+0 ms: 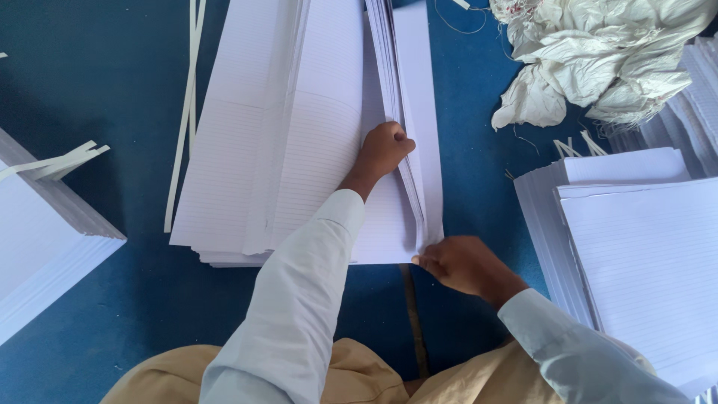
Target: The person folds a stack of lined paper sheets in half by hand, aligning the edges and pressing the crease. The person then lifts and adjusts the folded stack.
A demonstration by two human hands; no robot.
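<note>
A wide stack of white ruled paper sheets lies on a blue floor in front of me. A thin bundle of sheets stands lifted along a fold near the stack's right side. My left hand is closed as a fist and presses down on the paper right beside that fold. My right hand pinches the near corner of the lifted sheets at the stack's front edge. Both arms wear pale long sleeves.
A second pile of ruled sheets sits at the right. Another thick white stack lies at the left edge. Crumpled white sacking is at the top right. Narrow paper offcut strips lie left of the main stack.
</note>
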